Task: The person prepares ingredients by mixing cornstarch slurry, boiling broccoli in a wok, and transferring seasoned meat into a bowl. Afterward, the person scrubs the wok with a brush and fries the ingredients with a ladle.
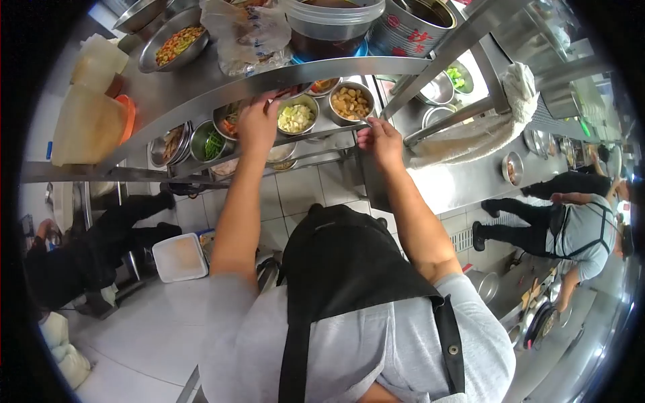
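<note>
My left hand (257, 122) reaches in under the steel shelf edge, fingers curled and partly hidden. Close to its fingertips is a dish with dark reddish contents (293, 91), mostly covered by the shelf edge; what the fingers hold is unclear. Just to the right stands a metal bowl of pale green-white chopped pieces (297, 117). My right hand (381, 142) is closed, thumb and fingers pinched at the lower right rim of a metal bowl of brown chunks (351, 103). A bowl with red and green pieces (230, 122) sits left of my left hand.
Overhead, the shelf (269, 77) carries a plastic tub (329, 30), a large can (411, 30) and a bowl of diced vegetables (178, 48). A towel (514, 114) hangs over a rail at right. One person (584, 225) works at right, another (87, 248) at left.
</note>
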Action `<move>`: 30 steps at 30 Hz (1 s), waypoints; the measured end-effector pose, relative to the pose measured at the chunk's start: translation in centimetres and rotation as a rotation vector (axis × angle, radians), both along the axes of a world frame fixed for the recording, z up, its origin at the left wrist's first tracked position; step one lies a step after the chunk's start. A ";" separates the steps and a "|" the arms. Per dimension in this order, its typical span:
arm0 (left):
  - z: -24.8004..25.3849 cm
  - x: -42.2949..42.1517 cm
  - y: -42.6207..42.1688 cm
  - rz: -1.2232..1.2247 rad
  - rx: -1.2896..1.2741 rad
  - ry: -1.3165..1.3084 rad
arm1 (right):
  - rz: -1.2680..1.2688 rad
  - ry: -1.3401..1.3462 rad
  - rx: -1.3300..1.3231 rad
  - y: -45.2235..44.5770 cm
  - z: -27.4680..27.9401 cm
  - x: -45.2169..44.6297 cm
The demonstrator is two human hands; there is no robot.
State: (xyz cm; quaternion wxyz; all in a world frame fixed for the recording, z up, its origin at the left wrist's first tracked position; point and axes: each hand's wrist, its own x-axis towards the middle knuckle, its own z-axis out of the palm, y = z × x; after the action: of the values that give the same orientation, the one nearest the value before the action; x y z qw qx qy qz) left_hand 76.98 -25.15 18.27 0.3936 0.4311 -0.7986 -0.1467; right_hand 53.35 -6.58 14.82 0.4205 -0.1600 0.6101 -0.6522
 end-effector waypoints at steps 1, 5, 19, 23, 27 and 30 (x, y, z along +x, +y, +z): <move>-0.1 -1.1 -0.6 -0.016 0.042 -0.077 | -0.006 0.000 0.001 0.4 0.0 0.1; -5.3 -5.8 -4.1 -0.003 -0.159 -0.270 | -0.064 -0.082 -0.033 1.6 0.2 -0.3; -4.4 -4.7 -1.2 -0.248 0.252 -0.636 | -0.074 -0.136 -0.068 4.0 1.6 -0.8; -4.8 -6.9 -2.8 -0.284 0.368 -0.880 | -0.050 -0.176 -0.112 6.5 3.0 -0.7; -5.4 -7.0 -2.5 -0.331 0.227 -0.759 | 0.006 -0.258 -0.161 12.1 4.3 -1.2; -6.9 -6.7 -4.1 -0.329 0.224 -0.822 | 0.006 -0.343 -0.183 18.3 5.1 -2.0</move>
State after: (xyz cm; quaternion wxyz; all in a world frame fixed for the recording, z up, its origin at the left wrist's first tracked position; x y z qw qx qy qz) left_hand 70.26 -29.24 11.42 -0.0337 0.3611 -0.9255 -0.1094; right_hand 51.34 11.75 19.87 0.5037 -0.0859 0.4672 -0.7215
